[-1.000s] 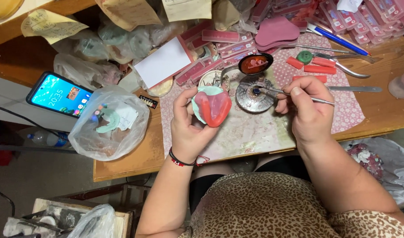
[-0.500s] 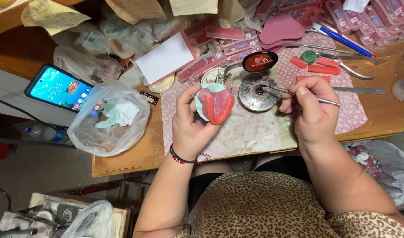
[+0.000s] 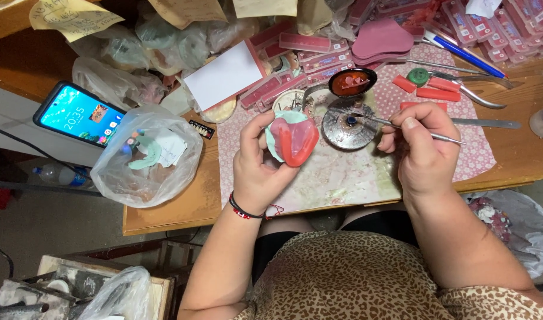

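the wooden workbench is carrying a patterned mat, and a clear plastic bag is sitting at its left beside a lit phone. the left hand is curling its fingers around a pale green dental cast with a red wax rim, holding it above the mat; the horseshoe's closed curve is pointing down toward the person. the right hand is pinching a thin metal instrument, its long axis lying roughly left to right, its tip reaching over a small round metal burner. a spoon of red wax is lying just beyond.
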